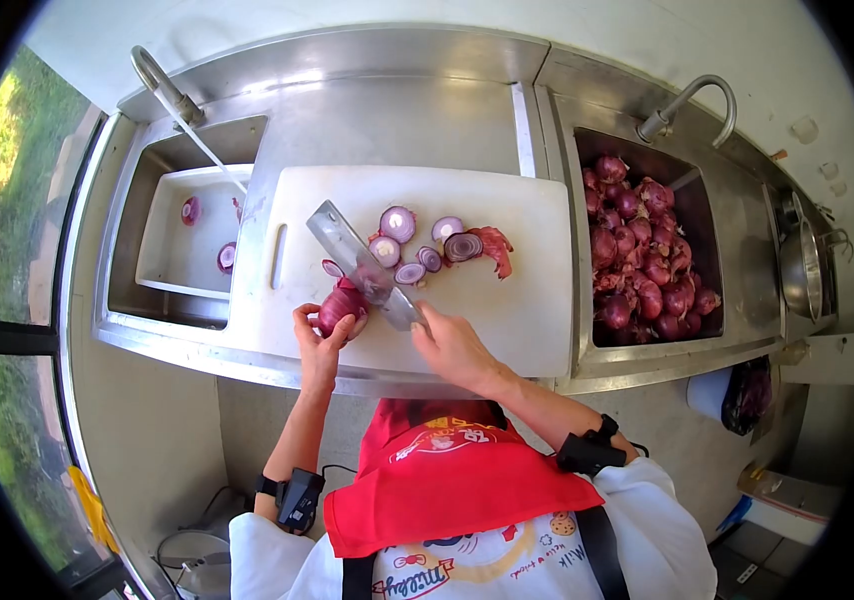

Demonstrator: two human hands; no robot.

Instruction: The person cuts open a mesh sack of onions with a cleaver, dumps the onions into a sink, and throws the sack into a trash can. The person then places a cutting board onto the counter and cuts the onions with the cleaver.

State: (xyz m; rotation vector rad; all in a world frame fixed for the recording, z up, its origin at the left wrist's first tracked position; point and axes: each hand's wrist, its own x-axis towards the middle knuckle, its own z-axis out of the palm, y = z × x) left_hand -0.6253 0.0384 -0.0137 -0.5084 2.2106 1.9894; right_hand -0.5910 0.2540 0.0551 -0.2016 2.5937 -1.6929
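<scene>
My left hand (323, 337) is closed around a red onion (343, 306) near the front left of the white cutting board (517, 330). In my right hand (447, 345) is the handle of a cleaver (345, 245), whose broad blade points up and left across the board, right beside the held onion. A small cut slice (332, 268) lies just past that onion. Beyond the blade are several onion pieces, among them a halved onion (397, 224) with its pale cut face up. Peeled red skin (494, 250) lies to their right.
At left, a sink holds a white tub (184, 276) with a few onion pieces and water running from a faucet (162, 85). The right sink (712, 200) is heaped with red onions (647, 250) under another faucet (692, 95). Metal bowls (802, 265) stand at far right.
</scene>
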